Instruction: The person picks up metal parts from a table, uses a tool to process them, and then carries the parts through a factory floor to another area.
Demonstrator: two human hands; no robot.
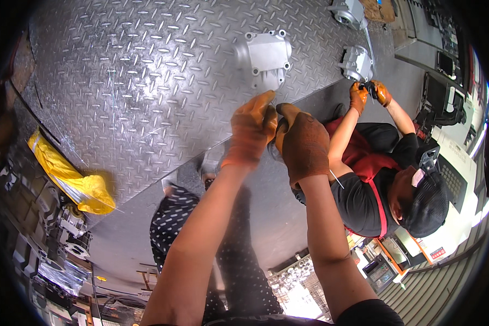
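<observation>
Both my hands wear orange-brown work gloves and come together over the near edge of the metal plate table. My left hand [251, 130] is blurred, with its fingers closed in a pinch. My right hand [303, 140] is curled closed beside it, the two nearly touching. Whatever small thing sits in the fingers is hidden. A thin pale rod [336, 179] sticks out past the right wrist; I cannot tell whether my hand holds it. Just beyond my fingers, a grey cast metal housing [270, 52] with bolt holes at its corners lies on the tread-plate tabletop [146, 81].
At right, a co-worker in a black cap and red apron holds a dark object in gloved hands [370, 93], close to another metal housing [357, 63]. A third housing [348, 12] lies farther back. Yellow cloth or plastic [73, 176] hangs at the table's left edge.
</observation>
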